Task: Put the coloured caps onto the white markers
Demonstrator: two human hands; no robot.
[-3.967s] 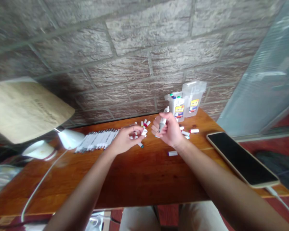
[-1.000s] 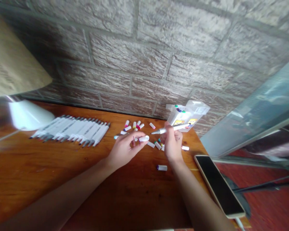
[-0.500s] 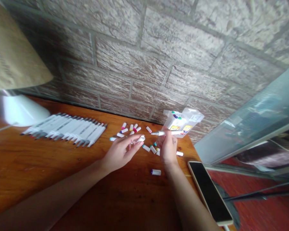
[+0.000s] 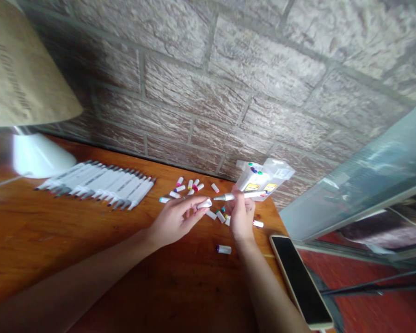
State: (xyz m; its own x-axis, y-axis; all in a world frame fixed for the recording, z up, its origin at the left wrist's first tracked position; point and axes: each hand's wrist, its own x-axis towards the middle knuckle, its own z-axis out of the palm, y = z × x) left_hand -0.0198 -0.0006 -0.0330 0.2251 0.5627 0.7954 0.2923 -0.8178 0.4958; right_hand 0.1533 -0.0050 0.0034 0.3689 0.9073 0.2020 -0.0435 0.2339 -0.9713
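Between thumb and fingers, my left hand (image 4: 176, 216) pinches a white marker cap (image 4: 204, 203), its opening turned right. My right hand (image 4: 241, 216) grips an uncapped white marker (image 4: 230, 196), held level with its grey tip pointing left at the cap. A small gap lies between tip and cap. Loose caps with coloured ends, such as a pink one (image 4: 215, 188), are scattered on the table behind and below the hands. A purple-ended cap (image 4: 223, 249) lies nearer to me. To the left, a row of white markers (image 4: 100, 185) lies side by side.
Two clear plastic marker cases (image 4: 254, 180) stand at the back right, one holding a few markers. A phone (image 4: 301, 280) lies on the wooden table's (image 4: 180, 286) right edge. At left stands a lamp (image 4: 41, 155) with a paper shade. A stone wall (image 4: 180, 83) closes the back.
The marker tip and the cap have come closer together. Earlier, my right hand held the marker more upright; now it is level and points left. The view has turned and shifted.
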